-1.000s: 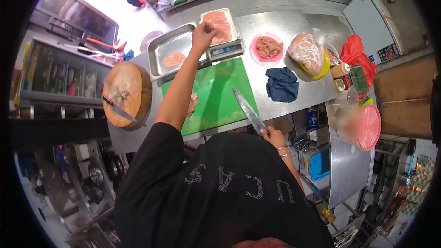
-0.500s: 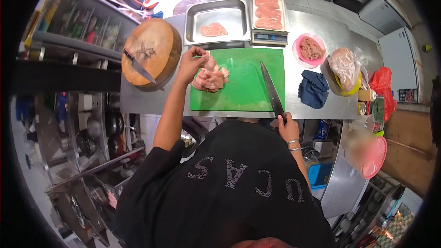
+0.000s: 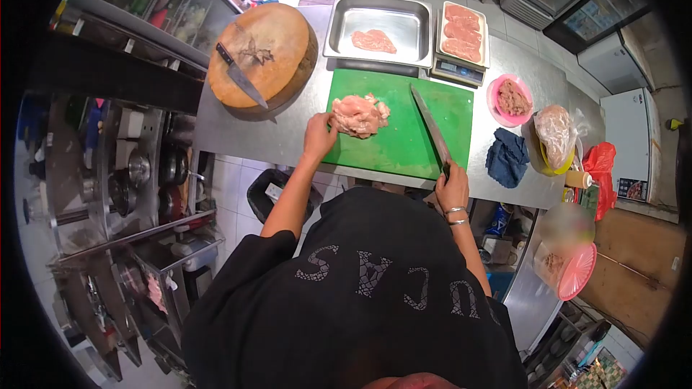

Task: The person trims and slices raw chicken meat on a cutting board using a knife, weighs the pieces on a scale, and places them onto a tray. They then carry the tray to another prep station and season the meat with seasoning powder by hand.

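Observation:
A pile of pale pink raw meat, which looks like chicken, lies on the left half of a green cutting board. At the pile's left edge is my left hand, its bent fingers closed on the rim of the meat. My right hand is wrapped round the dark handle of a long knife by the board's front edge. The blade lies over the right part of the board, tip pointing away from me and slightly left, apart from the meat.
Behind the board stand a steel tray with one flat meat slice and a scale bearing a tray of slices. Left is a round wooden block with another knife. Right are a pink bowl of minced meat, a blue cloth and bagged meat.
My left hand has come down toward me from above the pile, and the lifted piece now lies on it. My right hand still holds the knife. The whole view has shifted.

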`<state>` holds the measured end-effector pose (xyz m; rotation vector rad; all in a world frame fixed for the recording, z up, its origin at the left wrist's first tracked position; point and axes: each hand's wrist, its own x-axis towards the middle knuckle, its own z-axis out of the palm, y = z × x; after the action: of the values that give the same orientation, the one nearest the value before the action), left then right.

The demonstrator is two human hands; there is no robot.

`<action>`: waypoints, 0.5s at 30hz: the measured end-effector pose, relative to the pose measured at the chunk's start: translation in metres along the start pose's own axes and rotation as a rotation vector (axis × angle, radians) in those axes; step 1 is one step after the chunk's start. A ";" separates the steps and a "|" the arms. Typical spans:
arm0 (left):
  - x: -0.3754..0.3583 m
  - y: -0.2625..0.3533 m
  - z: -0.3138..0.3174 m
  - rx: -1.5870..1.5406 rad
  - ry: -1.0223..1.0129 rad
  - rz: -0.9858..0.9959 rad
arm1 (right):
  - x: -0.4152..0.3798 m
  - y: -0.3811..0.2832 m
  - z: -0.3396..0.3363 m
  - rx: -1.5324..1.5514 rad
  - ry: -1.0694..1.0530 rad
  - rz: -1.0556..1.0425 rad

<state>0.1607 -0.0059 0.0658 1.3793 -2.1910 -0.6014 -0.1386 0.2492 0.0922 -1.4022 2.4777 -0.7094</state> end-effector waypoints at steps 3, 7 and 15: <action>-0.011 0.011 0.001 -0.083 -0.008 0.058 | 0.004 -0.005 0.006 -0.039 0.010 -0.068; -0.022 0.021 -0.002 -0.076 -0.005 0.093 | 0.010 -0.003 0.018 -0.062 -0.006 -0.106; -0.041 0.011 -0.004 -0.088 -0.031 0.159 | 0.020 -0.132 -0.116 0.520 0.306 -0.026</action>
<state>0.1712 0.0350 0.0689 1.1455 -2.2442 -0.6552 -0.0966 0.2107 0.2599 -1.1946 2.2279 -1.5381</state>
